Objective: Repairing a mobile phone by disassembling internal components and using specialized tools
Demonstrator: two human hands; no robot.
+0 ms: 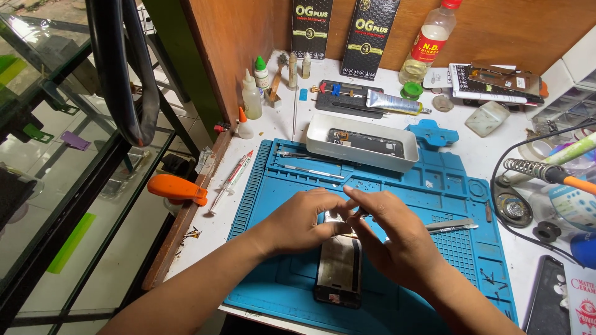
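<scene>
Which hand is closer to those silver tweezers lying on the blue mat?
Right. The right hand sits beside the tweezers; the left hand is on the far side of the opened phone on the blue mat.

My left hand and right hand meet fingertip to fingertip, both forearms angling inward from below, fingers curled and pinched.

Beyond the fingers a brown wooden wall backs the white bench. Left of them a glass showcase with a dark frame stands over a pale tiled floor. The light is soft and even.
</scene>
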